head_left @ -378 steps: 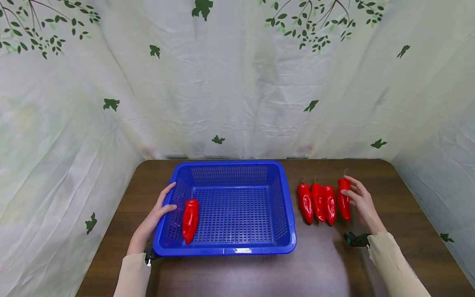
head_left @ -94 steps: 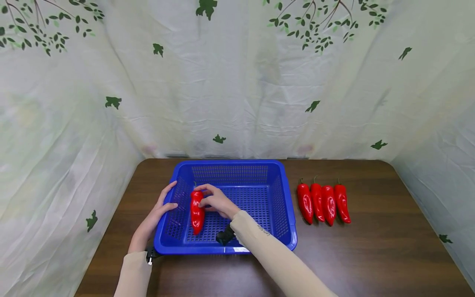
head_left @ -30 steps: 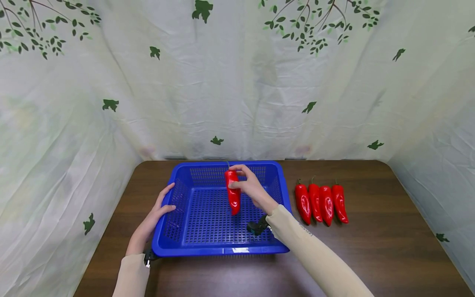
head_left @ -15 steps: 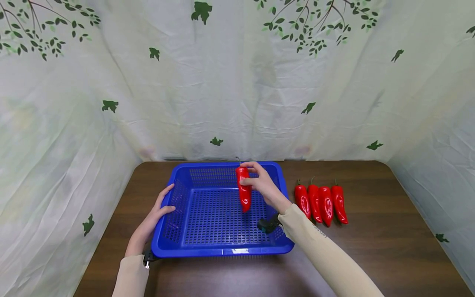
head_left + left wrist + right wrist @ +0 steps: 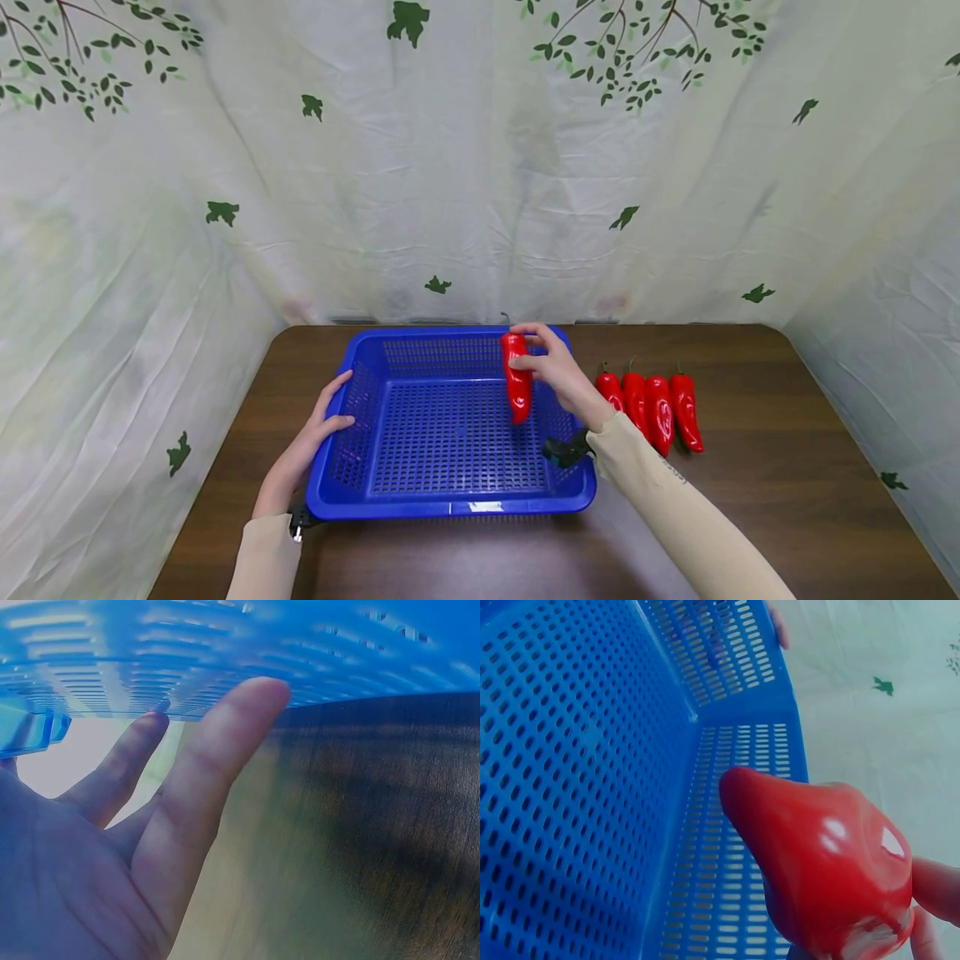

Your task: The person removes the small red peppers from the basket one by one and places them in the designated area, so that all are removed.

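In the head view a glossy red pepper point(image 5: 517, 379) with a thin stem hangs upright above the right part of a blue perforated basket point(image 5: 450, 507). My right hand point(image 5: 558, 367) pinches its upper part between thumb and fingers. Its pointed tip is down, nearest the camera in the right wrist view, where the pepper point(image 5: 825, 855) hides part of the basket wall. My left hand point(image 5: 315, 429) holds the basket's left side, thumb over the rim; in the left wrist view its fingers point(image 5: 199, 776) reach up along the outer wall.
Several red peppers point(image 5: 684, 408) lie side by side on the brown wooden table point(image 5: 780, 467), right of the basket; my right sleeve partly covers the nearer ones. A pale leaf-printed curtain point(image 5: 480, 167) closes off the back and sides.
Earlier the pepper lay in the basket's left part; my right hand took hold of it, lifted it and carried it rightward. The rightmost table pepper shifted left earlier. My left hand stayed put.
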`<move>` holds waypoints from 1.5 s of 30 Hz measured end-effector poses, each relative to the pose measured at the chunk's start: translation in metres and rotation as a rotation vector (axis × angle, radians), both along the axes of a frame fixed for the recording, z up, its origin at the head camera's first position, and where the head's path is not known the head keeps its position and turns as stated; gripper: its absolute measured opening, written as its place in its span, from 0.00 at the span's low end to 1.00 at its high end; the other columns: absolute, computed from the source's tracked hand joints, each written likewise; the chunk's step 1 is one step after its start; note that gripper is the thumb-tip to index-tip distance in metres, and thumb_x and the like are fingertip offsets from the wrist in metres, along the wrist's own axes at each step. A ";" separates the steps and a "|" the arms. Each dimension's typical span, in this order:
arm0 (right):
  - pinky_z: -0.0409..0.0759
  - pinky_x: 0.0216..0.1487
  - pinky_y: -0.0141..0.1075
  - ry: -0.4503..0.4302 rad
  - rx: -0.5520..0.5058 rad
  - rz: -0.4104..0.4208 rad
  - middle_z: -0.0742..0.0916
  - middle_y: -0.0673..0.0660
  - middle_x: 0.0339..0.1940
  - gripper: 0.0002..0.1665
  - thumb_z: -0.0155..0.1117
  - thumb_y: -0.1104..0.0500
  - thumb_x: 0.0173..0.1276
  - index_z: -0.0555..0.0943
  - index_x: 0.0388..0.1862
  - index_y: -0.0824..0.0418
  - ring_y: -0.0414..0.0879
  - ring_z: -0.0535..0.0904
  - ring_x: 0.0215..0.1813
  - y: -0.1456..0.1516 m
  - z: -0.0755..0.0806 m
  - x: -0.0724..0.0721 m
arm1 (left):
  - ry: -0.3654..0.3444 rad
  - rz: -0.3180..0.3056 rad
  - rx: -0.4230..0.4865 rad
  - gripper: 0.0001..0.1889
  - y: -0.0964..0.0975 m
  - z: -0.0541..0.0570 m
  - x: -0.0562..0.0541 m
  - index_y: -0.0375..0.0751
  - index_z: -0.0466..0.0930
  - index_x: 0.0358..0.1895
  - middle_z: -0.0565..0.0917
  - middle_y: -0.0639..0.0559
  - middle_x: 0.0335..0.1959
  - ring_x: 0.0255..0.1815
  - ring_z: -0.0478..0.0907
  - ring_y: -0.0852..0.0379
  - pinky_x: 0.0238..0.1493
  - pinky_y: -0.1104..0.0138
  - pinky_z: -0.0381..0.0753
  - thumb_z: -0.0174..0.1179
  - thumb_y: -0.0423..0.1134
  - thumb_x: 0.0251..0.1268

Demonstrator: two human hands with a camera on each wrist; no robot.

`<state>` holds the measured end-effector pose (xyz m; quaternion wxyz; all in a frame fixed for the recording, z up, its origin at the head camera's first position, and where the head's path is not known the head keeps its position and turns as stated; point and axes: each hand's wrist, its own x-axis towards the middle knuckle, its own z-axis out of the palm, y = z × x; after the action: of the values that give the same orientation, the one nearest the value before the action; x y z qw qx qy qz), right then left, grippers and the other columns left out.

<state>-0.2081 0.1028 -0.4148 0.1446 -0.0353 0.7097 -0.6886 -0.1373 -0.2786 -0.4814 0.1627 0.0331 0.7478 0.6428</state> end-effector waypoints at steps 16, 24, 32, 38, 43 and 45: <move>0.76 0.53 0.49 0.022 0.012 -0.022 0.69 0.64 0.63 0.28 0.59 0.67 0.64 0.69 0.64 0.59 0.60 0.72 0.57 0.024 0.001 0.003 | -0.012 0.012 -0.013 0.35 0.001 0.000 0.001 0.67 0.38 0.75 0.34 0.40 0.75 0.68 0.47 0.25 0.53 0.34 0.67 0.45 0.44 0.72; 0.75 0.53 0.46 0.020 0.006 -0.025 0.68 0.63 0.64 0.29 0.58 0.66 0.66 0.67 0.66 0.59 0.58 0.71 0.57 0.036 0.003 0.003 | -0.015 0.010 -0.004 0.34 0.001 0.001 0.000 0.67 0.38 0.75 0.35 0.40 0.74 0.67 0.49 0.25 0.53 0.37 0.69 0.45 0.44 0.72; 0.77 0.52 0.46 0.028 0.010 -0.034 0.68 0.63 0.64 0.28 0.58 0.66 0.66 0.66 0.66 0.59 0.57 0.72 0.56 0.048 0.007 0.007 | -0.011 0.000 -0.005 0.34 0.001 0.001 0.000 0.66 0.38 0.75 0.35 0.39 0.74 0.67 0.48 0.26 0.53 0.38 0.69 0.44 0.43 0.72; 0.79 0.49 0.43 0.038 -0.001 -0.043 0.69 0.63 0.63 0.28 0.57 0.65 0.67 0.66 0.66 0.59 0.54 0.75 0.53 0.060 0.007 0.009 | -0.005 0.006 -0.010 0.34 0.001 0.001 0.000 0.66 0.38 0.75 0.35 0.40 0.74 0.68 0.48 0.26 0.54 0.36 0.67 0.44 0.44 0.73; 0.81 0.47 0.40 0.040 -0.024 -0.056 0.69 0.64 0.63 0.29 0.56 0.66 0.68 0.64 0.67 0.61 0.52 0.77 0.50 0.070 0.004 0.009 | -0.002 -0.001 0.006 0.34 0.001 0.001 0.000 0.65 0.38 0.76 0.35 0.39 0.74 0.67 0.49 0.27 0.54 0.40 0.69 0.44 0.42 0.73; 0.80 0.47 0.39 0.039 -0.031 -0.061 0.68 0.65 0.63 0.29 0.56 0.66 0.68 0.63 0.68 0.62 0.52 0.76 0.51 0.074 0.003 0.009 | -0.002 -0.004 0.010 0.35 0.001 0.002 0.000 0.64 0.38 0.76 0.35 0.39 0.74 0.67 0.49 0.27 0.53 0.42 0.70 0.44 0.42 0.73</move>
<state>-0.1988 0.1767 -0.4118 0.1091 -0.0291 0.7023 -0.7029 -0.1373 -0.2775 -0.4794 0.1643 0.0348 0.7443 0.6464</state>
